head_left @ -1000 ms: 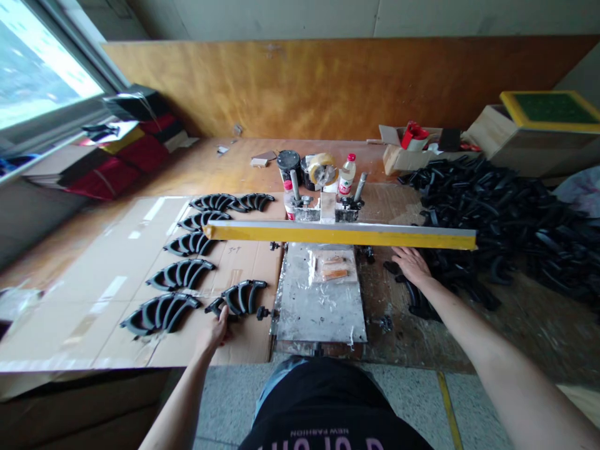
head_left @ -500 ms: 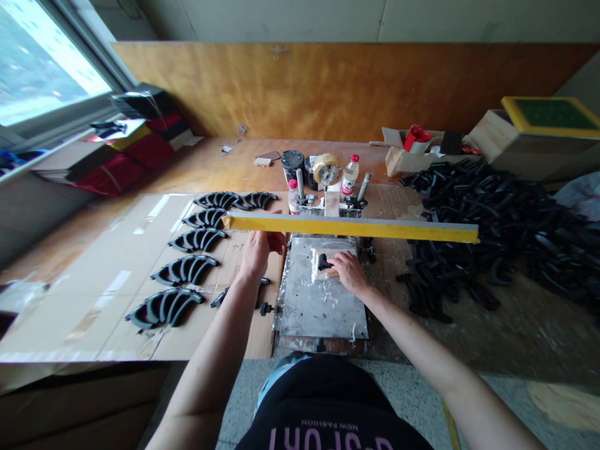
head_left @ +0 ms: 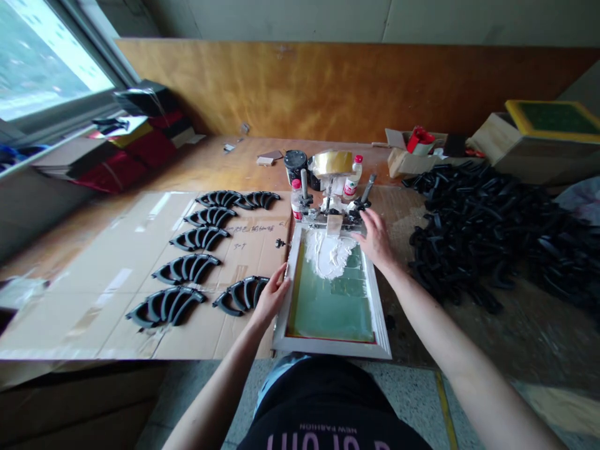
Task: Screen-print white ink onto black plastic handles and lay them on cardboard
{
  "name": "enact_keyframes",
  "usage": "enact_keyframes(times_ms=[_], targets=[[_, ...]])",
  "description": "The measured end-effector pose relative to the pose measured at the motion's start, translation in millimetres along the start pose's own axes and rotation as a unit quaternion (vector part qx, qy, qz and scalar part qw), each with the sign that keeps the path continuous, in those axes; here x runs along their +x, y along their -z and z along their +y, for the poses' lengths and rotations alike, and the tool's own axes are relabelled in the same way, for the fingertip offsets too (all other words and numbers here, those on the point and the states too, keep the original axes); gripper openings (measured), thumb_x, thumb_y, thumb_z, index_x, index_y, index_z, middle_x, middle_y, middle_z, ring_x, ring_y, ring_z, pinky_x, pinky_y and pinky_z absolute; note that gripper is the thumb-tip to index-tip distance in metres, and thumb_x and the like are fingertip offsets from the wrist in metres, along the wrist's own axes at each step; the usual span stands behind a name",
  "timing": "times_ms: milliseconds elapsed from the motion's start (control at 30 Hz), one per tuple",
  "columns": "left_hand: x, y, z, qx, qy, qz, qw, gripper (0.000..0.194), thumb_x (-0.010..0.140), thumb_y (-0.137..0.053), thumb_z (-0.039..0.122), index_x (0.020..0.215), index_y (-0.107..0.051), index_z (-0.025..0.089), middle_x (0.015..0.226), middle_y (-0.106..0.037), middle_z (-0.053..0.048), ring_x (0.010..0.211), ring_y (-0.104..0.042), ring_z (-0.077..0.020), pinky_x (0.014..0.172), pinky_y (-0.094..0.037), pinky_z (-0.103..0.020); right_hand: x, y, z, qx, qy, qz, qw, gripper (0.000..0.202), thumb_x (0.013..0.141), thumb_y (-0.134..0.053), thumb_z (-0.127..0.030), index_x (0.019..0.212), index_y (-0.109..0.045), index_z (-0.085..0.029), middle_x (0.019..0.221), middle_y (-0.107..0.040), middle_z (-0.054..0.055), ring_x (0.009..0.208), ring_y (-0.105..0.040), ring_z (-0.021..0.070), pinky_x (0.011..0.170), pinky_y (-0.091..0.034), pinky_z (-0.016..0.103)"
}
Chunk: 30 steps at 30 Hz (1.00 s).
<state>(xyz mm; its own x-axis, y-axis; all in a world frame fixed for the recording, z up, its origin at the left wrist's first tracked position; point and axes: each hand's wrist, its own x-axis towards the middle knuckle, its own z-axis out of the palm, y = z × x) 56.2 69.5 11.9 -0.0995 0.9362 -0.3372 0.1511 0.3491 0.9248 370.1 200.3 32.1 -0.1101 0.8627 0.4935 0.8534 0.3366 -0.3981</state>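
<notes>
And here we are: our left hand (head_left: 272, 297) at the left rail of the screen frame (head_left: 328, 347), our right hand (head_left: 375, 242) by its far right corner! White paste (head_left: 328, 255) covers its far end, curved black pieces (head_left: 175, 305) line cardboard (head_left: 107, 262) to its left, a black heap (head_left: 469, 231) sits right.

Black cloth top (head_left: 332, 390), printed in pink with small "NEW FASHION" lettering (head_left: 329, 428) above larger, cut-off letters (head_left: 307, 441); pale-blue cloth legwear (head_left: 272, 376); bare forearms (head_left: 426, 315), left hand (head_left: 272, 294) and right hand (head_left: 376, 240).
</notes>
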Motion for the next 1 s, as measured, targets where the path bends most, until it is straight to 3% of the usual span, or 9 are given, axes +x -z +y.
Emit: enact_keyframes(times_ms=[67,133,233,400,533,700,833,933,1000], targets=[[6.7,-5.4,-16.5,0.009,0.011,0.001,1.000,0.071,0.078,-0.062,0.051,0.141,-0.048,0.020,0.081,-0.071,-0.003,0.070,-0.066,-0.0180,0.062,-0.050,-0.026,16.0,-13.6,-25.5,-0.018,0.050,-0.045,0.998,0.049,0.081,-0.066,-0.022,0.128,-0.053,-0.015,0.131,-0.052,0.015,0.120,-0.047,0.0278,0.099,-0.043,0.041],[11.8,-7.5,-25.2,0.025,0.005,0.013,1.000,0.066,0.079,-0.062,0.049,0.137,-0.052,0.020,0.084,-0.072,-0.004,0.076,-0.067,-0.0192,0.067,-0.051,-0.027,21.6,-27.3,-45.9,-0.043,0.065,-0.122,0.989,0.032,0.081,-0.065,-0.019,0.113,-0.060,-0.016,0.113,-0.061,0.013,0.108,-0.053,0.0261,0.090,-0.046,0.037],[14.8,-6.5,-29.0,0.041,0.006,0.018,0.999,0.061,0.080,-0.061,0.049,0.134,-0.056,0.020,0.086,-0.073,-0.004,0.079,-0.068,-0.0204,0.071,-0.052,-0.029,8.3,-37.3,-59.9,-0.067,0.080,-0.203,0.974,0.009,0.083,-0.059,-0.014,0.090,-0.063,-0.016,0.095,-0.065,0.011,0.095,-0.055,0.0236,0.083,-0.045,0.033],[13.7,-6.4,-30.3,0.038,0.011,0.019,0.999,0.060,0.080,-0.060,0.049,0.132,-0.057,0.020,0.091,-0.074,-0.006,0.083,-0.068,-0.0220,0.074,-0.052,-0.031,-34.2,-13.1,-59.2,-0.002,0.231,-0.252,0.940,0.016,0.080,-0.051,-0.005,0.084,-0.063,-0.015,0.087,-0.064,0.009,0.089,-0.054,0.0218,0.082,-0.043,0.033],[12.2,-7.6,-28.8,0.011,0.016,0.030,0.999,0.060,0.077,-0.064,0.048,0.129,-0.060,0.020,0.090,-0.074,-0.006,0.082,-0.069,-0.0226,0.072,-0.052,-0.030,-33.8,6.3,-57.8,0.063,0.286,-0.299,0.908,0.019,0.078,-0.051,-0.004,0.082,-0.064,-0.018,0.084,-0.064,0.005,0.086,-0.055,0.0195,0.079,-0.043,0.030],[11.6,-6.0,-28.3,-0.016,0.018,0.014,1.000,0.063,0.076,-0.065,0.051,0.131,-0.058,0.020,0.085,-0.073,-0.006,0.074,-0.068,-0.0211,0.064,-0.051,-0.028,-36.8,-5.1,-61.2,0.035,0.219,-0.218,0.950,0.020,0.083,-0.050,-0.007,0.086,-0.067,-0.018,0.088,-0.065,0.007,0.091,-0.055,0.0218,0.081,-0.044,0.033],[12.0,-5.5,-28.8,-0.014,0.019,-0.004,1.000,0.067,0.078,-0.063,0.052,0.136,-0.054,0.019,0.082,-0.072,-0.005,0.069,-0.066,-0.0188,0.059,-0.049,-0.026,-57.0,-9.5,-59.6,0.058,0.264,-0.212,0.939,0.023,0.087,-0.049,-0.009,0.096,-0.068,-0.018,0.094,-0.066,0.008,0.097,-0.055,0.0222,0.086,-0.045,0.034],[8.0,-4.8,-19.0,-0.011,0.027,-0.006,1.000,0.068,0.078,-0.062,0.052,0.136,-0.053,0.019,0.080,-0.071,-0.004,0.066,-0.065,-0.0176,0.057,-0.047,-0.024,-39.7,-9.2,-59.5,0.073,0.217,-0.202,0.952,0.017,0.088,-0.058,-0.018,0.102,-0.069,-0.020,0.092,-0.067,0.006,0.092,-0.058,0.0205,0.083,-0.046,0.032],[2.0,-2.2,-4.5,-0.008,0.033,-0.008,0.999,0.069,0.077,-0.063,0.052,0.138,-0.051,0.020,0.076,-0.069,-0.002,0.062,-0.063,-0.0163,0.054,-0.045,-0.023,-11.5,-10.9,-60.3,0.058,0.153,-0.177,0.971,0.030,0.086,-0.065,-0.025,0.116,-0.066,-0.023,0.096,-0.068,0.005,0.092,-0.059,0.0207,0.083,-0.046,0.032]])
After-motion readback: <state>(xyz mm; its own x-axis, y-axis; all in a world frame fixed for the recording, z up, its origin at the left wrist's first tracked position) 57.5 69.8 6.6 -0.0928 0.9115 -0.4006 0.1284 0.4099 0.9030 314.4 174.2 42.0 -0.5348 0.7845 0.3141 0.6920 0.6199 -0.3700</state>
